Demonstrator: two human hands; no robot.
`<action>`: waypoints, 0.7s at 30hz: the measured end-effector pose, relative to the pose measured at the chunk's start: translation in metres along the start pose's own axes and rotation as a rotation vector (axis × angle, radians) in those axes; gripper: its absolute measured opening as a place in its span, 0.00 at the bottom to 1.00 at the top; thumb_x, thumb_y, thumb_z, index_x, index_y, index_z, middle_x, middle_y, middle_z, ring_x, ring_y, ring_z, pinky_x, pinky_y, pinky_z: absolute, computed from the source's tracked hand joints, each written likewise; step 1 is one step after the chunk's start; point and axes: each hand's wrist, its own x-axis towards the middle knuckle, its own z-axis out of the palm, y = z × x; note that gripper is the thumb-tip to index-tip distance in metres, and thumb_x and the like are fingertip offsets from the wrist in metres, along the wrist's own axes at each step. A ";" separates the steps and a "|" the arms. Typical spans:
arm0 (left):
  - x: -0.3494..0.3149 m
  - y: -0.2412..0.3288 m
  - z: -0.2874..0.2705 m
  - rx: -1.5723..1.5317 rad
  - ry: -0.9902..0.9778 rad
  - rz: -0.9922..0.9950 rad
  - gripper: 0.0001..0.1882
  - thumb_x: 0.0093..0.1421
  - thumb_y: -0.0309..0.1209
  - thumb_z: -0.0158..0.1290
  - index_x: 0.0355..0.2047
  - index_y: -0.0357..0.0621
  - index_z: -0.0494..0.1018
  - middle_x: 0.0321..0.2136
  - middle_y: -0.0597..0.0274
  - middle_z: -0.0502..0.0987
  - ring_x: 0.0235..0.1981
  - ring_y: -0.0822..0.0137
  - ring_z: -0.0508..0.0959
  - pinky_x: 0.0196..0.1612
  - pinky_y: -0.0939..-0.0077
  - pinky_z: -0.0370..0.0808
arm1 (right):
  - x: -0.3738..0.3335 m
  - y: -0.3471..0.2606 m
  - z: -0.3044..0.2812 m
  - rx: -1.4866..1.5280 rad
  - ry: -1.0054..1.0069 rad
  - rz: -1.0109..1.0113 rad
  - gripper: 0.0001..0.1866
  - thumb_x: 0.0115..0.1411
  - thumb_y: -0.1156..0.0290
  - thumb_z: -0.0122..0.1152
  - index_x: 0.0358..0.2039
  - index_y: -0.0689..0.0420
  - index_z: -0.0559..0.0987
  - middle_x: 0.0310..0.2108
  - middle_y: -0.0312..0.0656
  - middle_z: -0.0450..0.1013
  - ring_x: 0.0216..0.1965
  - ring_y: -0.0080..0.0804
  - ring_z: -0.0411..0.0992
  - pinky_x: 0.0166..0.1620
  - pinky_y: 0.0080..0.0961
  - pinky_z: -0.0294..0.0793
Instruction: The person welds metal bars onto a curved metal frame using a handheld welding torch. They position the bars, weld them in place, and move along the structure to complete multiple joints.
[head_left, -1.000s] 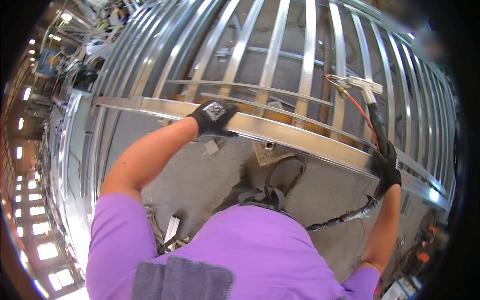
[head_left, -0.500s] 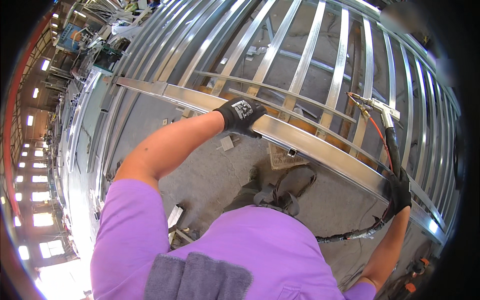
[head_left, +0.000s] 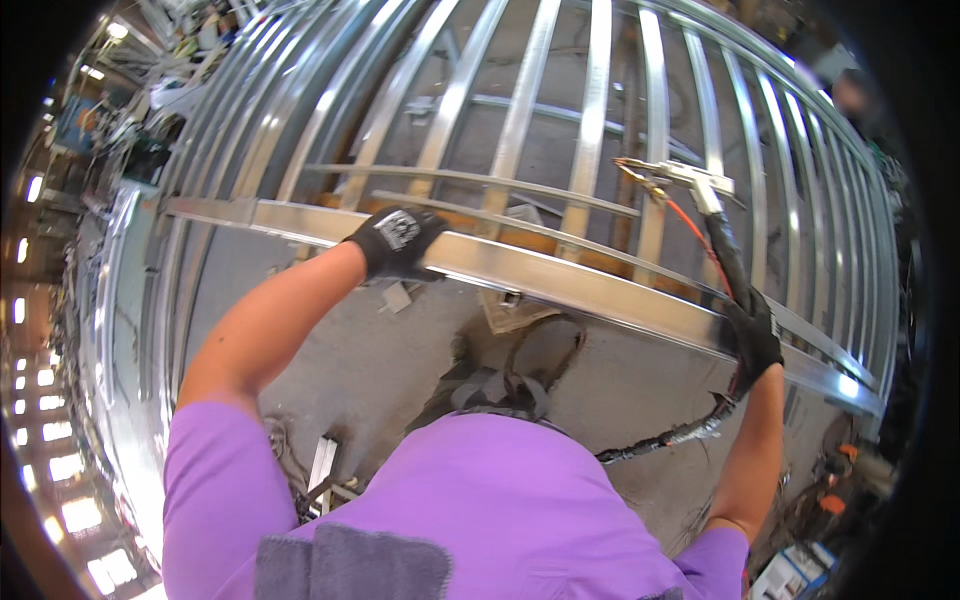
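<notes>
Right hand (head_left: 755, 335) raised tool (head_left: 690, 185); nozzle points left, hose upright.

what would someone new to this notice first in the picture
The big frame of shiny metal studs fills the upper half, with one long rail running across the middle. The gloved left hand presses on that rail at centre left. At the right, the gloved right hand grips a cabled tool whose metal head points left above the rail, over a grey concrete floor.
</notes>
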 end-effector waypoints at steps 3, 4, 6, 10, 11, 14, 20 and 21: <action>0.005 0.008 -0.014 0.013 -0.059 -0.017 0.42 0.56 0.60 0.70 0.62 0.45 0.75 0.51 0.50 0.84 0.55 0.48 0.84 0.58 0.51 0.81 | -0.001 0.005 -0.003 -0.093 0.054 -0.025 0.34 0.61 0.52 0.72 0.60 0.64 0.79 0.46 0.43 0.79 0.44 0.34 0.75 0.50 0.34 0.77; 0.005 0.004 -0.005 0.009 0.004 0.003 0.41 0.55 0.59 0.71 0.61 0.46 0.75 0.51 0.50 0.84 0.55 0.48 0.84 0.58 0.51 0.81 | -0.002 0.006 -0.006 -0.070 0.048 0.003 0.34 0.61 0.53 0.72 0.60 0.65 0.79 0.47 0.44 0.79 0.45 0.34 0.75 0.51 0.34 0.77; 0.004 0.008 -0.011 0.004 -0.045 -0.017 0.44 0.54 0.60 0.72 0.62 0.44 0.75 0.52 0.48 0.84 0.54 0.46 0.84 0.58 0.51 0.81 | -0.003 -0.006 -0.002 0.000 0.004 0.081 0.34 0.61 0.55 0.73 0.61 0.65 0.79 0.49 0.45 0.79 0.47 0.34 0.76 0.52 0.33 0.77; 0.008 0.011 -0.011 0.015 -0.109 -0.050 0.49 0.54 0.63 0.70 0.65 0.39 0.73 0.54 0.44 0.82 0.55 0.43 0.83 0.59 0.49 0.80 | -0.006 -0.007 -0.004 0.039 -0.005 0.150 0.35 0.62 0.56 0.74 0.62 0.65 0.78 0.48 0.45 0.80 0.47 0.35 0.77 0.53 0.33 0.78; 0.006 0.014 -0.017 0.021 -0.133 -0.077 0.49 0.54 0.63 0.70 0.65 0.39 0.72 0.54 0.43 0.82 0.54 0.42 0.83 0.59 0.49 0.80 | -0.006 -0.012 -0.005 -0.006 -0.015 0.194 0.36 0.61 0.55 0.74 0.64 0.65 0.77 0.48 0.45 0.80 0.47 0.36 0.77 0.54 0.33 0.78; 0.006 0.005 -0.002 0.025 -0.071 -0.014 0.45 0.54 0.61 0.71 0.62 0.44 0.74 0.51 0.47 0.84 0.54 0.46 0.85 0.59 0.50 0.81 | 0.006 0.007 -0.007 -0.236 0.022 0.018 0.38 0.60 0.54 0.73 0.64 0.64 0.77 0.51 0.47 0.80 0.49 0.40 0.77 0.56 0.36 0.77; 0.000 -0.006 0.004 0.020 0.010 0.049 0.50 0.57 0.66 0.67 0.64 0.36 0.73 0.55 0.43 0.81 0.54 0.43 0.84 0.59 0.50 0.81 | 0.008 0.023 0.003 0.089 -0.007 0.026 0.34 0.63 0.60 0.71 0.65 0.65 0.77 0.48 0.39 0.79 0.46 0.30 0.76 0.50 0.33 0.77; 0.010 -0.005 0.002 0.014 -0.031 0.049 0.51 0.56 0.67 0.67 0.64 0.36 0.72 0.56 0.43 0.81 0.56 0.43 0.84 0.60 0.50 0.81 | 0.012 0.050 -0.006 0.087 0.056 -0.020 0.36 0.65 0.61 0.70 0.70 0.64 0.74 0.54 0.43 0.80 0.51 0.33 0.76 0.56 0.33 0.76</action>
